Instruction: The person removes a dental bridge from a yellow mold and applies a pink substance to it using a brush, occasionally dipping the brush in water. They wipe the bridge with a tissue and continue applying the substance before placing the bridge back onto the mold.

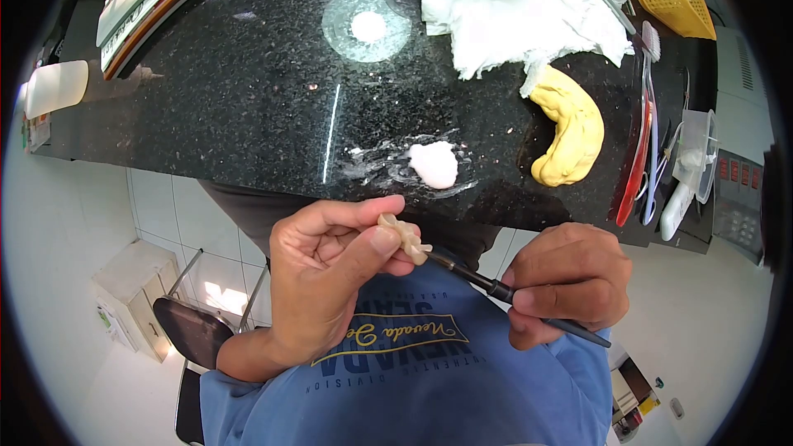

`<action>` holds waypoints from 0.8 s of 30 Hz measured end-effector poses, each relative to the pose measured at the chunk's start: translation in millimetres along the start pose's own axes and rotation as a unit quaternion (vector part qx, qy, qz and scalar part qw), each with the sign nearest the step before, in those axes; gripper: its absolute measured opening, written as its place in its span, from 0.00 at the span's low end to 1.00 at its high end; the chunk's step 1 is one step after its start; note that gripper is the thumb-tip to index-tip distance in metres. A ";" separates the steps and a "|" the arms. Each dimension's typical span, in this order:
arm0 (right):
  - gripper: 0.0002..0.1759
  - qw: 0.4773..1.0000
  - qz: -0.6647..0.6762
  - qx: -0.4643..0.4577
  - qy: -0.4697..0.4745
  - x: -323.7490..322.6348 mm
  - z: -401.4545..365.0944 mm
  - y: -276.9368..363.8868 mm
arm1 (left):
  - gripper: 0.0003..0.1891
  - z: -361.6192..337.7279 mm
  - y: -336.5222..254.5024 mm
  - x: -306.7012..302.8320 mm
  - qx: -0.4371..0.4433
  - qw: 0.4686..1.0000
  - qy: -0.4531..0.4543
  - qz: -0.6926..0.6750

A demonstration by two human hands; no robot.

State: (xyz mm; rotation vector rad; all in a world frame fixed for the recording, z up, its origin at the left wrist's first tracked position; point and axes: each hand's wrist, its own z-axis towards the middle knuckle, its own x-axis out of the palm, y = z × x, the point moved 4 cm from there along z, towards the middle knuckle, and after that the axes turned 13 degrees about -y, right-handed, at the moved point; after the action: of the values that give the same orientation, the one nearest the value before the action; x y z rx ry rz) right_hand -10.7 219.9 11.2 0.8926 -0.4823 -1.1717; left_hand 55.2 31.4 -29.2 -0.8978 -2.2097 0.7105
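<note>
My right hand (570, 285) grips the tool (487, 284), its tip at the piece (404, 238); contact is unclear. My left hand (326, 268) pinches the piece before the worktop's (248, 116) near edge. Judged step: fine tool work; the next move calls for a steady pinch. Beyond that edge: a white mound (434, 165).

We look down on a black speckled countertop (231, 99), its polish throwing back a round, bright glare (368, 26) and a thin white streak of light (332, 132). Below its edge, on the left, we see a pale tiled floor (157, 198) with dark joints and a patch of sunlight (225, 297). Near that patch we make out a dark chair (194, 328) with metal legs, and just beside it a small, pale cabinet (136, 297).
</note>
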 end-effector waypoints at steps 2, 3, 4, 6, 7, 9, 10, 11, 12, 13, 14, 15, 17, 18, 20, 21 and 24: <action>0.12 1.000 -0.002 -0.001 0.003 -0.1 0.8 0.1 | 0.13 -0.1 0.2 0.1 -0.001 1.000 0.000 -0.002; 0.12 1.000 -0.001 -0.002 0.007 0.0 1.5 0.3 | 0.13 -0.1 0.2 0.0 -0.001 1.000 -0.001 -0.003; 0.12 1.000 -0.001 -0.002 0.011 0.3 1.8 0.4 | 0.14 -0.1 0.2 -0.1 -0.001 1.000 -0.001 -0.003; 0.12 1.000 0.000 -0.004 0.007 0.8 1.2 -0.2 | 0.14 0.0 0.2 -0.2 0.000 1.000 -0.002 -0.001; 0.12 1.000 0.001 -0.005 0.002 0.9 1.1 -0.3 | 0.14 0.0 0.0 -0.3 0.001 1.000 -0.003 0.002; 0.12 1.000 0.000 -0.007 0.002 1.1 1.5 -0.3 | 0.13 0.2 0.3 -0.7 0.000 1.000 -0.003 0.003; 0.12 1.000 -0.001 -0.009 0.003 1.1 1.6 -0.1 | 0.13 0.3 0.5 -0.8 0.000 1.000 -0.003 0.004; 0.12 1.000 -0.001 -0.009 0.003 1.0 1.7 -0.1 | 0.13 0.3 0.3 -0.8 0.000 1.000 -0.003 0.004; 0.12 1.000 0.001 -0.007 0.004 0.9 1.6 -0.1 | 0.13 0.2 0.2 -0.7 0.001 1.000 -0.003 0.004; 0.12 1.000 0.004 -0.006 0.005 0.9 1.6 -0.1 | 0.13 0.2 0.1 -0.7 0.002 1.000 -0.003 0.005; 0.12 1.000 0.004 -0.006 0.005 1.1 1.4 -0.1 | 0.13 0.2 0.1 -0.6 0.002 1.000 -0.003 0.005; 0.11 1.000 0.005 -0.006 0.003 1.2 1.1 -0.2 | 0.13 0.1 0.3 -0.6 0.001 1.000 -0.003 0.003; 0.11 1.000 0.006 -0.005 0.001 1.3 0.7 -0.2 | 0.13 0.1 0.5 -0.6 -0.001 1.000 -0.003 0.002; 0.11 1.000 0.005 -0.006 0.000 1.3 0.6 -0.1 | 0.14 0.3 0.4 -0.5 0.002 1.000 -0.003 0.002; 0.11 1.000 0.004 -0.007 0.000 1.1 -0.2 -0.2 | 0.14 0.3 0.4 -0.4 0.003 1.000 -0.003 0.003; 0.11 1.000 0.004 -0.009 -0.007 0.3 -0.7 -0.3 | 0.14 0.3 0.5 -0.4 0.004 1.000 -0.002 0.002; 0.11 1.000 0.004 -0.012 -0.010 0.0 0.5 -0.1 | 0.14 0.1 0.5 -0.4 0.003 1.000 -0.001 0.001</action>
State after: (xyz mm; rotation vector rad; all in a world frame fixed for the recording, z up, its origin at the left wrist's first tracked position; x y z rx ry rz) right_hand -11.1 219.8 11.4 0.8582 -0.4862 -1.1773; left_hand 55.5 31.5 -29.8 -0.8973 -2.2069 0.7192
